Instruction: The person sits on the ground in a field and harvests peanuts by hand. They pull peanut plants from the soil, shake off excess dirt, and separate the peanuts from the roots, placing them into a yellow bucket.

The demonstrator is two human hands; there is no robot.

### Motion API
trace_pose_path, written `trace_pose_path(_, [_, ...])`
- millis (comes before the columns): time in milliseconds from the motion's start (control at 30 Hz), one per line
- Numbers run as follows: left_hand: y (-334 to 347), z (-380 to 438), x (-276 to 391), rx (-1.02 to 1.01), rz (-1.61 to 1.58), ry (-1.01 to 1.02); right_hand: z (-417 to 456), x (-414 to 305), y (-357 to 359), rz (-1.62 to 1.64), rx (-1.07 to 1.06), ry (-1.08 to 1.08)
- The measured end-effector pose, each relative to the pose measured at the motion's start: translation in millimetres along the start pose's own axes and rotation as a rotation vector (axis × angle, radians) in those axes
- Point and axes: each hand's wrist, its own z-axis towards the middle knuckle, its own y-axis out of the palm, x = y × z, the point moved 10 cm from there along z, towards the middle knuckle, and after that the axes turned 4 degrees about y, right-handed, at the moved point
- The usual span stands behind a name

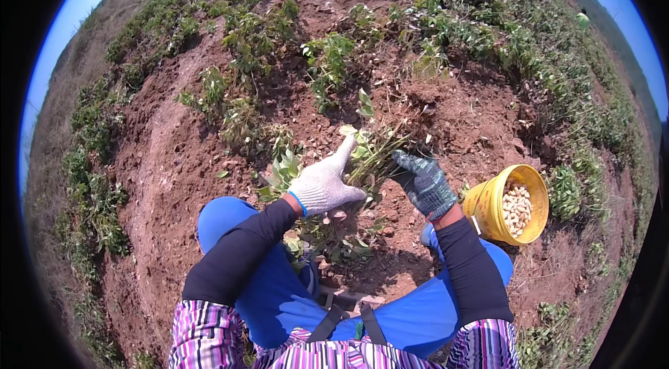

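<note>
My left hand [329, 181], in a whitish knitted glove, is closed around the leafy side of a bunch of uprooted plants. The bunch's green stems [376, 160] slant up to the right in front of my knees, towards brownish roots. At the root side, my right hand [426, 181], in a dark grey-green glove, has its fingers against the stems; whether it grips them is unclear. Right of that hand, a yellow plastic bucket [478, 207] leans with its mouth facing right, with peanuts in their shells [516, 209] inside.
Reddish clod-strewn soil [172, 181] surrounds me. Leafy plants [329, 63] stand ahead, and rows of greenery run along the left and right [564, 81]. Loose leaves [334, 243] lie between my legs, near a low wooden seat [350, 298]. A person [583, 19] is far off at upper right.
</note>
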Motion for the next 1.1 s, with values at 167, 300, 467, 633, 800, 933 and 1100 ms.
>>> trace_pose_path(167, [-118.4, -5.7, -7.1, 0.458, 0.364, 0.124, -13.9, -60.6, 38.7, -0.475, 0.121, -0.274])
trace_pose_path(300, [-191.2, -48.6, -63.8, 0.429, 0.725, -0.101, -33.0, -108.7, 37.4, -0.317, 0.111, -0.423])
trace_pose_path(467, [-122.8, -217.8, -185.0, -0.304, 0.504, -0.735, -33.3, -116.4, 50.3, -0.095, 0.056, -0.403])
trace_pose_path(633, [0.5, -333.2, -239.2, -1.178, 0.394, -0.812, -28.9, -106.1, 45.1, -0.112, 0.06, -0.343])
trace_pose_path(800, [8.0, -123.1, -232.2, -0.441, 0.419, -0.449, -27.8, -102.1, 42.2, -0.012, 0.075, -0.29])
trace_pose_path(933, [63.0, 26.3, -242.9, -0.177, 0.207, -0.176, -23.0, -88.6, 37.8, 0.206, 0.095, -0.202])
trace_pose_path(1100, [122.2, 141.6, -248.6, -0.228, 0.379, -0.238, -25.9, -55.3, 24.5, 0.404, 0.081, -0.069])
